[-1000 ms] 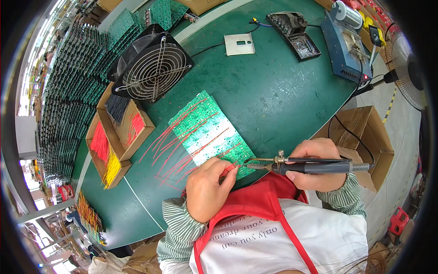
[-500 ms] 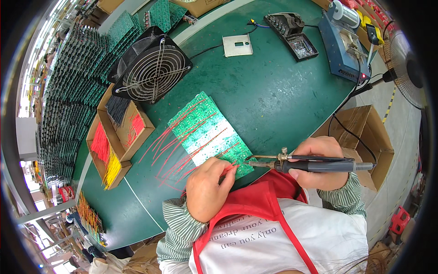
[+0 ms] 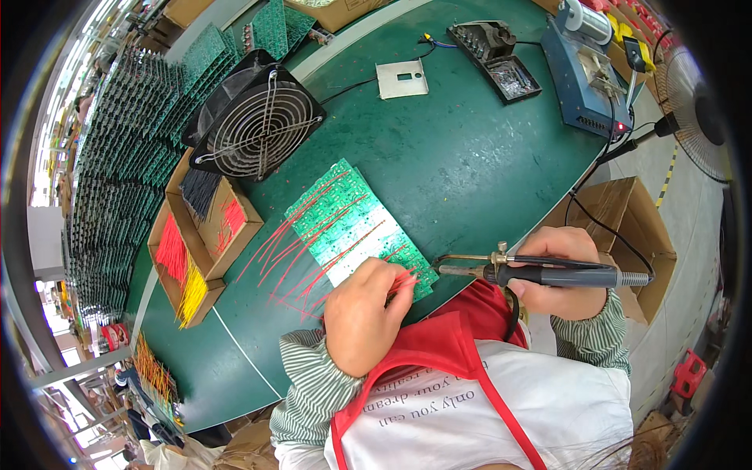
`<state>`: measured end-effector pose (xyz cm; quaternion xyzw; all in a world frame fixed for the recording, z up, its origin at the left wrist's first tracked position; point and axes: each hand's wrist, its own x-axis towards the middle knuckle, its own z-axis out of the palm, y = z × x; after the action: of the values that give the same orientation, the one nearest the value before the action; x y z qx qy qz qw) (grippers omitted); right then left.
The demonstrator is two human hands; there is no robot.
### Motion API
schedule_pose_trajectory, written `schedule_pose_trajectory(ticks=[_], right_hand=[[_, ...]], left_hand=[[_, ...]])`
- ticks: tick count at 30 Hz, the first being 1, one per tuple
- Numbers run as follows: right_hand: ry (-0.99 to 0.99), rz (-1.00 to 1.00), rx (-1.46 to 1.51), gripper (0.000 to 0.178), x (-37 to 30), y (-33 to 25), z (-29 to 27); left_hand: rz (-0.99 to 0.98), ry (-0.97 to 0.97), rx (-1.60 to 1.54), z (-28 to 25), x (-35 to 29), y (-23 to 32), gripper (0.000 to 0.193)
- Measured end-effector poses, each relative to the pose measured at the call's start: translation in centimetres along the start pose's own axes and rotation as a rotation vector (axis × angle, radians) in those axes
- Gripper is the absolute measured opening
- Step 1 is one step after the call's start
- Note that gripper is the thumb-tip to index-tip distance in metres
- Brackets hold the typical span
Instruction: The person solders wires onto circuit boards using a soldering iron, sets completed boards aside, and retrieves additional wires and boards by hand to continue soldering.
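A green circuit board panel [image 3: 397, 233] lies on the table in front of me, with thin red wires [image 3: 345, 252] running across it and off its left edge. Over its near corner, my left hand [image 3: 362, 319] pinches a red wire between thumb and fingertips. My right hand [image 3: 570, 304] is wrapped round a dark-handled soldering iron [image 3: 560, 276] with a thin brass-coloured feed tube above it. The iron points left, its tip just off the board's right corner, close to my left fingertips. Whether the tip touches anything is too small to tell.
A cardboard tray [image 3: 249, 233] of red, yellow and black wires stands at left, beside a black fan [image 3: 262, 121]. Racked circuit boards [image 3: 117, 180] fill the far left. A blue soldering station [image 3: 576, 86] sits far right; its cable hangs past an open carton [image 3: 654, 235].
The soldering iron has drawn slightly right, its tip now away from the board's near corner. My left hand has shifted a little right, still pinching red wire.
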<state>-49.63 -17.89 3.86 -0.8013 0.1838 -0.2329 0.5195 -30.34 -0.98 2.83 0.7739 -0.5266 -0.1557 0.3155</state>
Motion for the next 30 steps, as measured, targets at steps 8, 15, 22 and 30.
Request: schedule_pose_trajectory(ticks=[8,15,22,30], right_hand=[[-0.002,0.027,0.044,0.017,-0.1,0.3,-0.1],[-0.016,0.035,0.034,0.017,0.0,0.4,-0.2],[0.042,-0.016,0.004,0.018,0.1,0.4,-0.5],[0.089,0.083,0.091,0.018,1.2,0.2,0.6]], left_hand=[[-0.011,-0.036,-0.025,1.3,0.4,-0.4,0.01],[0.013,-0.021,0.016,1.7,0.3,-0.2,0.01],[0.019,-0.026,0.02,1.7,0.3,-0.5,0.011],[0.032,-0.007,-0.044,-2.9,-0.2,-1.7,0.009]])
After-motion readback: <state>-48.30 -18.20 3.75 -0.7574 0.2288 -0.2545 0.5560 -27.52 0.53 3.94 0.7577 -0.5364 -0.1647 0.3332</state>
